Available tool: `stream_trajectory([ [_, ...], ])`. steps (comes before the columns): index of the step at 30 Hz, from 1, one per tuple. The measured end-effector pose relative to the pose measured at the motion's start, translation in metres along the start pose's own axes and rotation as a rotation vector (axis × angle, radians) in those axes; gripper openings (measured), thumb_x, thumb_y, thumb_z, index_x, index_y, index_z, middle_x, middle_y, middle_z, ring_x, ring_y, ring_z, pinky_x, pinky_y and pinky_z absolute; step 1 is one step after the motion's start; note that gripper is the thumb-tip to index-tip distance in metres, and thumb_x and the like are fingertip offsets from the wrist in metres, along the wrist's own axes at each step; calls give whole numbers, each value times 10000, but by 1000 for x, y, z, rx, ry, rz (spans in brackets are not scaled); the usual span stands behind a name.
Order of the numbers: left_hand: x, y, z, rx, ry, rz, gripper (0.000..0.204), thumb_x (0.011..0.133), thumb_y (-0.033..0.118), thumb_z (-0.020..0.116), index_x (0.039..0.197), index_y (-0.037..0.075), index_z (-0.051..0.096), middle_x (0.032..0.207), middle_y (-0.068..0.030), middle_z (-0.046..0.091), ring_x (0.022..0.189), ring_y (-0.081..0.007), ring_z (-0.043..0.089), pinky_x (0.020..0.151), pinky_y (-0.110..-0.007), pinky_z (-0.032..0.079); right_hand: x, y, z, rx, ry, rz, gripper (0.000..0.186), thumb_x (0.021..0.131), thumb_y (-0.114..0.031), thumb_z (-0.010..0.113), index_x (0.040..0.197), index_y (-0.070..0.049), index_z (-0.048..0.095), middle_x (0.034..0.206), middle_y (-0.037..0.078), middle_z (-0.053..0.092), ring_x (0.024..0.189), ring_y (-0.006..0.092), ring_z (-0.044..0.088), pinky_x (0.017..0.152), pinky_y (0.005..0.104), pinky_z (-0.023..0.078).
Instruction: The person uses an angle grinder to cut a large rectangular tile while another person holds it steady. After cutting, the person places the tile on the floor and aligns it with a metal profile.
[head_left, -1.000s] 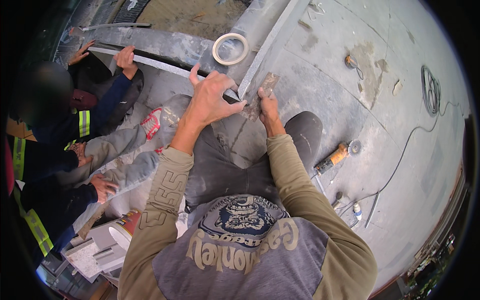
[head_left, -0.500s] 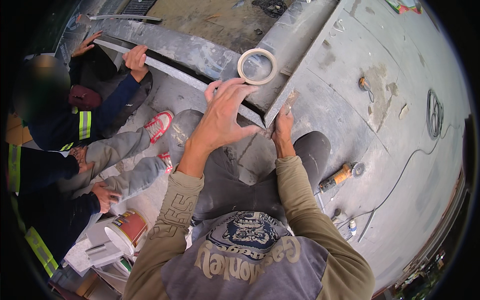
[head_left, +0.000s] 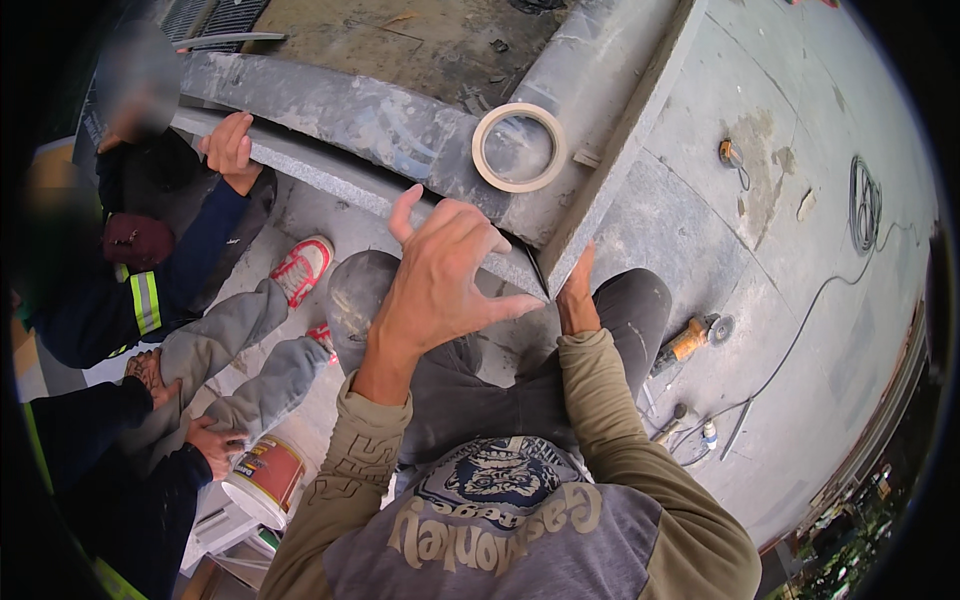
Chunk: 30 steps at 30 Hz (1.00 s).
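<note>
Two long grey stone strips meet at a mitred corner before me. My left hand (head_left: 440, 275) bends over the top edge of the left stone strip (head_left: 325, 180), its thumb stretched toward the corner. My right hand (head_left: 577, 297) is against the outer side of the right stone strip (head_left: 625, 145), close to the corner; most of its fingers are hidden. A beige roll of tape (head_left: 479, 150) lies flat on the ledge behind the corner. Farther left, a co-worker's hand (head_left: 230, 150) is at the top of the left strip.
An orange angle grinder (head_left: 685, 342) lies on the grey floor to my right, near a coiled cable (head_left: 865, 205). A small orange tool (head_left: 732, 153) sits farther off. People sit at my left beside a red-and-white bucket (head_left: 265, 480). A dark gap runs behind the left strip.
The strips' corner has come nearer to me, with both my hands. The gap behind the left strip looks wider there. The co-worker leans in, and only one of their hands now shows at the strip.
</note>
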<state>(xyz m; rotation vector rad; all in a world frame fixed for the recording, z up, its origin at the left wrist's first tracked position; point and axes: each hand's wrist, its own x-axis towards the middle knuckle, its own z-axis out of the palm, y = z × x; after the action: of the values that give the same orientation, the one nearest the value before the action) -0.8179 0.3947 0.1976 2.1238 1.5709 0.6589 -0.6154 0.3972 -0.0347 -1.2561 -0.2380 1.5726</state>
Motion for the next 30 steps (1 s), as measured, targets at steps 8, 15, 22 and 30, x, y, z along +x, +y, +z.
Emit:
stream_trajectory([
  [8,3,5,2,60,36,-26,631,584,601,986,916,148,698,961,-12,657,1145,-243,639,1209,-607,186,17,14,-10,88,-30,41,268,1101,-216,677,1265,-4,672,1036,68,757,846,166,730,724,339,603],
  [15,-5,1,5,77,89,22,625,604,630,950,882,120,720,955,-17,645,1164,-249,631,1219,-664,169,-1,3,-3,-16,-225,-72,364,1078,-210,628,1356,25,630,1174,113,726,991,232,739,854,401,620],
  [22,-12,6,1,71,76,6,579,641,626,928,871,120,765,892,2,657,1058,-210,640,1221,-676,166,12,17,-23,55,-327,0,406,1080,-213,623,1405,30,607,1245,135,720,1053,248,737,900,413,615],
  [30,-5,13,4,51,131,24,493,625,546,936,815,128,757,828,4,633,1004,-216,644,1229,-699,143,30,25,-32,25,-258,18,344,1113,-187,571,1378,29,613,1225,135,734,1033,268,755,897,427,628],
])
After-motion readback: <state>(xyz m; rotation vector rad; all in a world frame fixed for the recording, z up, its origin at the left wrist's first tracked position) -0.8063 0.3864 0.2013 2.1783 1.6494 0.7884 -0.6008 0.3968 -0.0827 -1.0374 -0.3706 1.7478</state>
